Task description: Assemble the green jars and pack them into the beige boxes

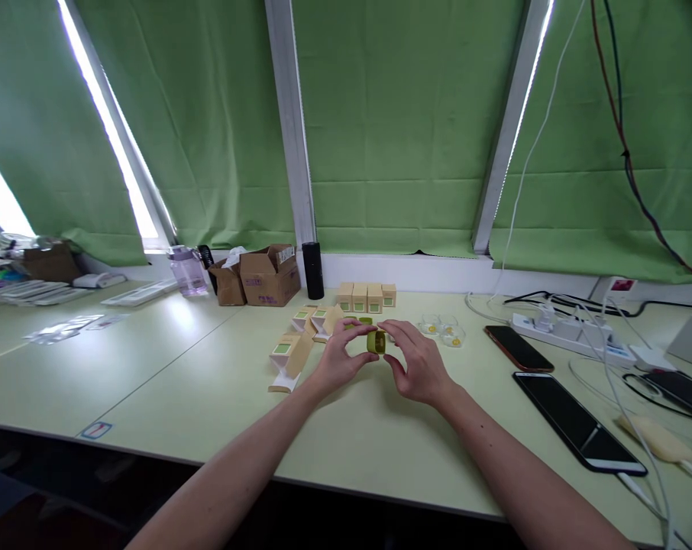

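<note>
Both my hands meet over the middle of the pale green table. My left hand and my right hand are closed in a pinch on a small olive-green jar held between them, just above the tabletop. Left of my hands lie several opened tan cartons with green labels. A row of closed tan cartons stands behind my hands near the window sill. A few small clear lids with yellow dots lie to the right of my right hand.
Two brown cardboard boxes, a black cylinder and a clear purple bottle stand at the back. Two phones lie at the right beside a white power strip with cables. Green blinds cover the windows.
</note>
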A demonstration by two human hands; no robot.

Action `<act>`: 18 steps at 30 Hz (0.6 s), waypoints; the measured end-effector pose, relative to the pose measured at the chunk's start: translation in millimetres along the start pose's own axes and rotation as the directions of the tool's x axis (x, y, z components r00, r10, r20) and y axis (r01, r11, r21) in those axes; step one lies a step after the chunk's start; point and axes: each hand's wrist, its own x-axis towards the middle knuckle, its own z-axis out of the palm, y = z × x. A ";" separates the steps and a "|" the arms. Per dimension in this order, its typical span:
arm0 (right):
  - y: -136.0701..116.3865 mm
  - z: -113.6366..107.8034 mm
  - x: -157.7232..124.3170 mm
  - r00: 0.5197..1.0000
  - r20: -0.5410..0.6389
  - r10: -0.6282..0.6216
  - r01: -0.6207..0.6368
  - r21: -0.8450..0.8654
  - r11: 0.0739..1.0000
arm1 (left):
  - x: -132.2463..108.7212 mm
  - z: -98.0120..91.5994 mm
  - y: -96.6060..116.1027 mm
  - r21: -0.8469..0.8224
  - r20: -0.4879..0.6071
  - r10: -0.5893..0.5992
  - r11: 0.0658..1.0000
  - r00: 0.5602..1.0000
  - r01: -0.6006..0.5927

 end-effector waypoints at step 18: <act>2.8 14.5 -2.1 0.974 -0.156 0.162 -0.111 0.296 0.949 | 2.2 1.7 6.0 0.064 -0.094 0.075 0.996 0.993 -0.069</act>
